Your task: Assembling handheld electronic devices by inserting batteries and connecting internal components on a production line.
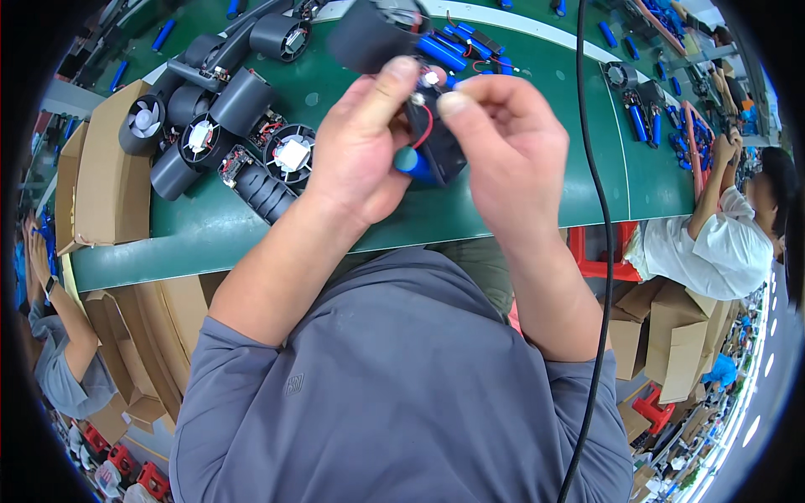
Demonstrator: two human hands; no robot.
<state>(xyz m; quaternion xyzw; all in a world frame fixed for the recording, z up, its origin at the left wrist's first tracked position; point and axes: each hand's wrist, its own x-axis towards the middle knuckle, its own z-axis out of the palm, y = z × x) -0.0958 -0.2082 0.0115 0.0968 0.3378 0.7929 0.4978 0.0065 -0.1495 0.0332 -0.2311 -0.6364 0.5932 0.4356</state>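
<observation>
Over the green table, my left hand [356, 155] is closed round a partly assembled handheld fan, with the thumb near its small white connectors. The fan's wide dark grey cylindrical housing [365, 38] points away from me, a little blurred. Its black handle [442, 155] slants down between my hands, with a red wire [426, 127] looping along it. A blue cylindrical battery [411, 162] shows beside the handle, below my left fingers. My right hand [516, 147] pinches at the handle's upper part, beside the wiring; what lies between thumb and forefinger is too small to make out.
Several dark grey fan units [243, 101] lie piled at the left, by a cardboard box [113, 172]. Blue batteries [440, 52] with wires lie beyond my hands. A black cable [589, 142] hangs down at the right. Another person [708, 239] sits further right on the green table's [537, 201] side.
</observation>
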